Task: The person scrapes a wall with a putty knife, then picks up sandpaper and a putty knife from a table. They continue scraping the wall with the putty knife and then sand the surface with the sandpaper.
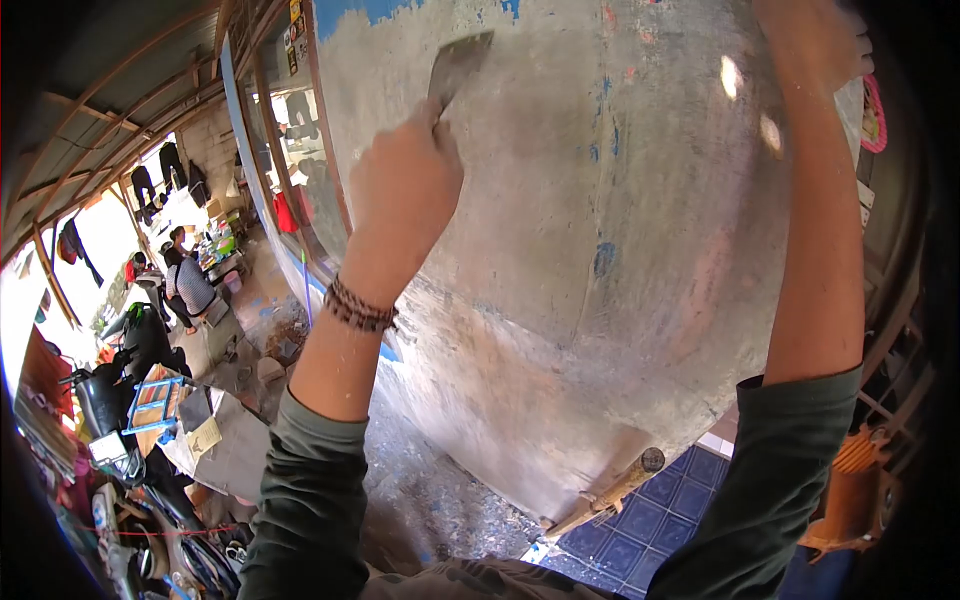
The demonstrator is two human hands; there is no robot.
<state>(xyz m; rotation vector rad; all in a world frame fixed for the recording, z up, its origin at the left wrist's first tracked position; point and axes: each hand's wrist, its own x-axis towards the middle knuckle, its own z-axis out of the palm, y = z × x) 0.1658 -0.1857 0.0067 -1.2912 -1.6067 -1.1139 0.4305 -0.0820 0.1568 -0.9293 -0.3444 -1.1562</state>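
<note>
My left hand (408, 185) is closed round the handle of a paint scraper (463, 62). The scraper's flat metal blade lies against the upper part of a grey wall (540, 180), close under a remaining patch of blue paint (375, 14). A beaded bracelet (358, 308) circles my left wrist. High at the right, my right hand (812, 45) is raised at the wall's right side; it is blurred and cut by the frame's top, so its grip does not show. Small blue and pink paint traces dot the scraped surface.
Paint flakes litter the floor (430, 480) below. A wooden piece (610, 492) leans at the wall's foot beside blue tiles (655, 500). To the left stand a cardboard-topped pile (230, 440), a motorbike (145, 345) and seated people (188, 285). An orange-brown chair (850, 490) is at right.
</note>
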